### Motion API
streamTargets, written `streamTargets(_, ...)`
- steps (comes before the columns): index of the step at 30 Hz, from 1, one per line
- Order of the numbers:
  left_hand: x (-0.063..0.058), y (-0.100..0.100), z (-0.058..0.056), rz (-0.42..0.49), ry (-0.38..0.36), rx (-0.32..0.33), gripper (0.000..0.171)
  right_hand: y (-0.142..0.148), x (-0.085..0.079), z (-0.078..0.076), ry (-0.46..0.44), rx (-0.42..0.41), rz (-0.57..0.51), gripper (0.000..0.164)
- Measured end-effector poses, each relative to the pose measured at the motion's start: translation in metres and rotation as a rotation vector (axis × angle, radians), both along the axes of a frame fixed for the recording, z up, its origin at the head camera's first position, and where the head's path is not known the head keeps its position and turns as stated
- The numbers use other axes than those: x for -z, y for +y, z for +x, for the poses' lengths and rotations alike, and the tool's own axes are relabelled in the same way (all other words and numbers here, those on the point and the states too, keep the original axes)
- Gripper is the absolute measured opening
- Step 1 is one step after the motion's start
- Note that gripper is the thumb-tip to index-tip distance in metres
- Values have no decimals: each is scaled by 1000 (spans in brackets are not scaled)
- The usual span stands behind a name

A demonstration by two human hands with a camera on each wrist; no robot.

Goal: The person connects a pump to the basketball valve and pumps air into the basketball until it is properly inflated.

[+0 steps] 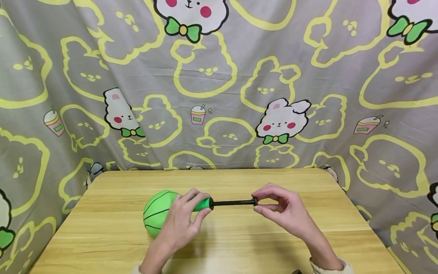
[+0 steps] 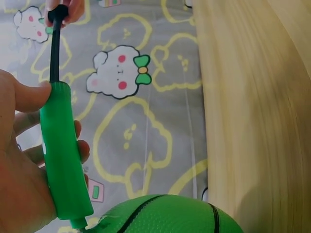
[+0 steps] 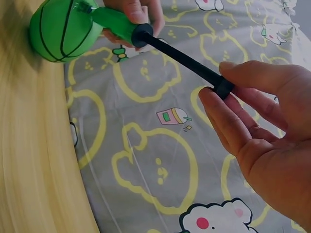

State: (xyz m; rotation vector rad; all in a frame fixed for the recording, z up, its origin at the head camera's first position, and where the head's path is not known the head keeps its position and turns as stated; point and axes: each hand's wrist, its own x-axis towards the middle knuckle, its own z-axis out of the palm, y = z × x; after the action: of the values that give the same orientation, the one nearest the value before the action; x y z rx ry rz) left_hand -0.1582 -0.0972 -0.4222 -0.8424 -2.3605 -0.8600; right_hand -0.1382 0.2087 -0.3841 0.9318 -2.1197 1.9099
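Note:
A green hand pump point(image 2: 63, 150) is joined at its nozzle end to a green ball point(image 1: 156, 213) with black seam lines. My left hand point(image 1: 184, 217) grips the pump's green barrel, thumb near the black collar. The black rod point(image 1: 234, 203) stands well out of the barrel, pointing right in the head view. At its far end my right hand point(image 1: 285, 209) pinches the black end knob point(image 3: 223, 89) between thumb and fingertips. The ball sits on the left, partly behind the left hand in the head view, and one side of it looks dented there.
A light wood table point(image 1: 273, 182) lies under both hands. Behind it hangs a grey curtain point(image 1: 219, 148) printed with yellow outlines and white bunnies. A small dark object point(image 1: 297, 271) shows at the bottom edge of the head view.

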Motion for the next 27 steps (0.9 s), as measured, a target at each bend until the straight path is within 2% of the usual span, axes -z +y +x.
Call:
streamTargets(3, 0, 3, 1, 7, 8, 12, 21, 0, 1, 0, 12, -20, -19, 30)
streamTargets(10, 3, 7, 3, 14, 30, 17, 21, -8, 7, -1, -36, -30, -26, 27)
streamTargets(27, 4, 17, 8, 1, 7, 25, 20, -33, 21, -2, -22, -27, -53, 29)
